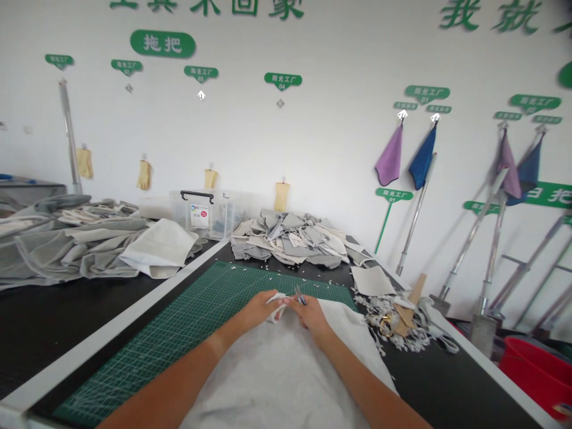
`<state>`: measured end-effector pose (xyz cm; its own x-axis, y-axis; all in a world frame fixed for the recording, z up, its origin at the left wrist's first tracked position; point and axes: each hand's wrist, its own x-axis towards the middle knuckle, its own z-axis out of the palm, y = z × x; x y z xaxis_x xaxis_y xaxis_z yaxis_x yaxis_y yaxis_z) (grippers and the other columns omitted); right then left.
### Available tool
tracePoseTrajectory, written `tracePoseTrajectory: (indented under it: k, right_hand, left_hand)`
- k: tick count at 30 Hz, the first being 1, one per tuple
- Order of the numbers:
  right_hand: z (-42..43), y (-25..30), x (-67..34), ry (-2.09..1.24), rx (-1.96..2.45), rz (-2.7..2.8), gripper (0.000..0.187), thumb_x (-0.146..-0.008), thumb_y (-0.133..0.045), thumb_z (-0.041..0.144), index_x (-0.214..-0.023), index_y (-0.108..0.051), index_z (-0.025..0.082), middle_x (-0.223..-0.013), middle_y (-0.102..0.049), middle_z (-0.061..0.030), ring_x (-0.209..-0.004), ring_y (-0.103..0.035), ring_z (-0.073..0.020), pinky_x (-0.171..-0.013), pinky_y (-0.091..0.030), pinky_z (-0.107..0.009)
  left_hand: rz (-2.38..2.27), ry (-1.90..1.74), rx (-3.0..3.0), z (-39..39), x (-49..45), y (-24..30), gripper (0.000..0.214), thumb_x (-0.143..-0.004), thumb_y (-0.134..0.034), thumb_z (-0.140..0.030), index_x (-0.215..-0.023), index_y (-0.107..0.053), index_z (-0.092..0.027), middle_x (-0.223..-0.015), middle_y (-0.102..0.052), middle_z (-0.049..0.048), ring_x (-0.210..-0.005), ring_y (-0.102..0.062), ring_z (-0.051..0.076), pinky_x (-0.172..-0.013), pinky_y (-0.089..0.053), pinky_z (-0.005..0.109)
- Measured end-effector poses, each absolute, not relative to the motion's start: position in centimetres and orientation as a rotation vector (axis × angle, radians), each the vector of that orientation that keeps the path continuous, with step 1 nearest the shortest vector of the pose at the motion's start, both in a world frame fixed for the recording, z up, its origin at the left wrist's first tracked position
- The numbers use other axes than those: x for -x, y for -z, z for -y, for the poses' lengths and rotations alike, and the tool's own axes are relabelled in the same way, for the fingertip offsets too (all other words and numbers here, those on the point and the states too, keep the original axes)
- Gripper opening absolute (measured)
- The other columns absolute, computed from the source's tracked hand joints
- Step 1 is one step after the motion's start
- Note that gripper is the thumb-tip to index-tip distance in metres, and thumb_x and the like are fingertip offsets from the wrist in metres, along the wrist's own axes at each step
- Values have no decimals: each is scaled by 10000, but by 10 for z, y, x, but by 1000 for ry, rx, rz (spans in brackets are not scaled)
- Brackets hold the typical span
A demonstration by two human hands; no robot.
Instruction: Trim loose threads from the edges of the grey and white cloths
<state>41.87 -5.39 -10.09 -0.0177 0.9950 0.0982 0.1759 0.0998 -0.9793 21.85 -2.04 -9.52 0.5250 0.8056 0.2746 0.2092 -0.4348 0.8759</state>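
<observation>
A large pale grey cloth (286,375) lies over the near part of a green cutting mat (196,316) on a black table. My left hand (261,308) pinches a small white scrap of fabric (276,301) at the cloth's far edge. My right hand (310,314) is closed around small scissors (298,295), whose blades point up beside the scrap. Both forearms reach in from the bottom of the view and the hands nearly touch.
A heap of grey and white fabric pieces (290,238) lies beyond the mat. Folded cloths (89,244) pile at the left. Trimmings (397,325) and a cut square (372,280) lie at the right. A clear storage box (201,211) stands by the wall. Mop handles (487,250) lean right, above a red bucket (536,372).
</observation>
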Motion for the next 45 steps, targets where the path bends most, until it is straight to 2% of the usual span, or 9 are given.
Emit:
tracePoseTrajectory:
  k: [4, 14, 19, 22, 26, 31, 34, 41, 45]
  right_hand:
    - [56, 99, -418, -1031, 1282, 1417, 492, -753, -708, 655, -791, -626, 171, -460, -306, 92, -410, -197, -55, -405, -128, -221]
    - [60, 92, -420, -1128, 1170, 1480, 481, -775, -726, 574, -1025, -685, 165, -487, -319, 107, -405, -177, -48, -387, -121, -209]
    - [56, 98, -420, -1092, 1217, 1437, 435, -786, -712, 590, -824, -637, 163, -448, -288, 103, -401, -165, -50, -394, -98, -225]
    - [53, 102, -419, -1039, 1287, 1396, 455, -773, -719, 602, -740, -563, 175, -448, -299, 97, -406, -192, -50, -405, -123, -224]
    - [51, 105, -419, -991, 1321, 1412, 479, -765, -716, 623, -746, -546, 176, -462, -326, 88, -429, -221, -56, -430, -148, -224]
    - [52, 103, -418, -973, 1324, 1420, 472, -759, -730, 606, -770, -532, 177, -486, -316, 89, -449, -224, -52, -450, -157, -219]
    - [53, 100, -417, -976, 1312, 1414, 470, -762, -726, 606, -792, -541, 175, -496, -329, 88, -445, -230, -50, -444, -154, -215]
    - [54, 98, -420, -1122, 1266, 1345, 501, -774, -716, 605, -999, -641, 164, -442, -312, 112, -394, -165, -57, -391, -85, -226]
    - [49, 103, -421, -1104, 1282, 1337, 486, -738, -738, 619, -859, -609, 166, -440, -322, 107, -387, -184, -49, -384, -95, -220]
  left_hand:
    - [-827, -911, -1940, 13, -221, 101, 513, -913, -508, -635, -737, -621, -166, -722, -648, 36, -702, -569, 171, -718, -405, 284]
    - [-796, -902, -1901, 16, -218, 101, 549, -938, -457, -637, -766, -619, -141, -756, -631, 32, -701, -545, 147, -691, -380, 260]
    - [-834, -853, -1943, 18, -219, 99, 484, -936, -471, -598, -785, -594, -155, -744, -644, 16, -670, -541, 136, -668, -370, 252]
    - [-838, -846, -1925, 18, -219, 99, 397, -885, -571, -551, -831, -598, -159, -756, -656, 7, -686, -559, 138, -662, -378, 243]
    - [-806, -871, -1891, 17, -221, 103, 300, -843, -652, -458, -842, -605, -161, -760, -658, 3, -724, -586, 150, -678, -401, 237]
    - [-897, -987, -1993, 17, -223, 106, 364, -863, -636, -514, -842, -646, -151, -859, -674, 47, -815, -586, 184, -717, -409, 258]
    - [-940, -997, -2012, 15, -222, 104, 361, -846, -660, -506, -843, -656, -146, -847, -670, 50, -806, -579, 191, -706, -399, 266]
    - [-815, -960, -1816, 11, -218, 103, 406, -840, -643, -530, -844, -668, -125, -826, -689, 75, -747, -597, 190, -700, -426, 287]
    - [-846, -938, -1792, 13, -218, 103, 423, -855, -619, -556, -855, -648, -135, -806, -683, 74, -722, -590, 182, -671, -421, 283]
